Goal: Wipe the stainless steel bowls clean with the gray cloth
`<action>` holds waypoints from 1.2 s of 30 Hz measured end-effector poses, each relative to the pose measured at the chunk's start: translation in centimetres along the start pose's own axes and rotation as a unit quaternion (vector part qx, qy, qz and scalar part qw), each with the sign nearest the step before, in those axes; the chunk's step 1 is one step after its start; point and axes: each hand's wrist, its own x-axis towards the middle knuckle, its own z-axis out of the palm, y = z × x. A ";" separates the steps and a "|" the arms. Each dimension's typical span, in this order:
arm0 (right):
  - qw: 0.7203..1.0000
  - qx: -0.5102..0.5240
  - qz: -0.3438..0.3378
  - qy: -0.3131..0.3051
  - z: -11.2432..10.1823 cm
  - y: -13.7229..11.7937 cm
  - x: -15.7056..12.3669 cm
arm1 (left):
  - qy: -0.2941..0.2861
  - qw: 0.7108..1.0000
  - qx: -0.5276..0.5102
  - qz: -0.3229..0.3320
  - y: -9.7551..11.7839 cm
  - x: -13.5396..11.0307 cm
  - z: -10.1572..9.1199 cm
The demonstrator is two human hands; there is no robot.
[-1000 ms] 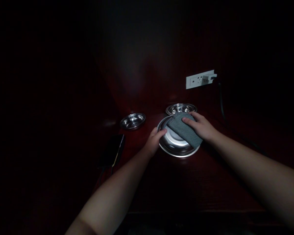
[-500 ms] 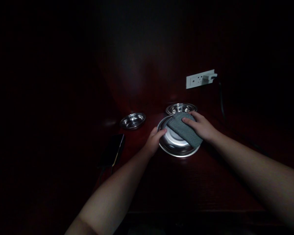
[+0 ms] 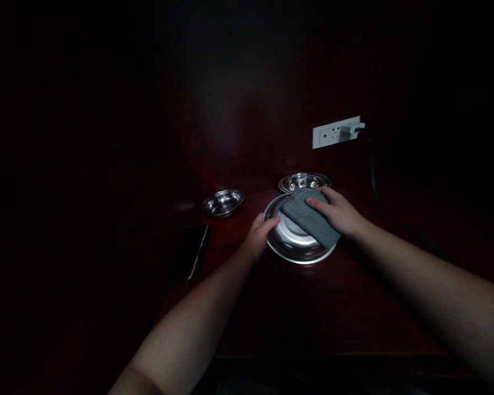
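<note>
My left hand (image 3: 260, 235) grips the left rim of a shiny steel dish (image 3: 293, 253), thumb over the edge and the other fingers hidden beneath. The dish is tilted, with its hollow side towards me. A folded grey-green cloth (image 3: 313, 219) lies over the dish's right part and upper rim. My right hand (image 3: 340, 211) is closed on this cloth, thumb on top, at the dish's right side. Just behind the held dish are more steel dishes (image 3: 304, 180), seemingly stacked, partly covered by the cloth. Another steel dish (image 3: 223, 203) rests on the left.
A dark phone (image 3: 189, 252) with a cable lies left of my left forearm. On the back wall is a white socket panel (image 3: 329, 133) with a plug in it, and a dark cord (image 3: 372, 164) hangs beside it. The dark red table (image 3: 313, 318) is dimly lit.
</note>
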 end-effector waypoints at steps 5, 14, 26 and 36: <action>1.000 0.002 -0.002 -0.003 0.0 -0.1 0.0 | 0.008 1.000 -0.003 -0.001 -0.1 0.0 -0.1; 1.000 -0.003 0.002 -0.006 0.0 0.1 0.1 | 0.003 1.000 -0.004 -0.004 -0.2 0.2 -0.1; 1.000 0.000 0.006 -0.007 -0.1 0.0 0.0 | 0.009 1.000 0.001 0.002 0.0 0.2 0.0; 1.000 0.000 0.007 -0.008 0.0 0.0 0.0 | 0.006 1.000 -0.002 -0.005 0.1 0.0 0.1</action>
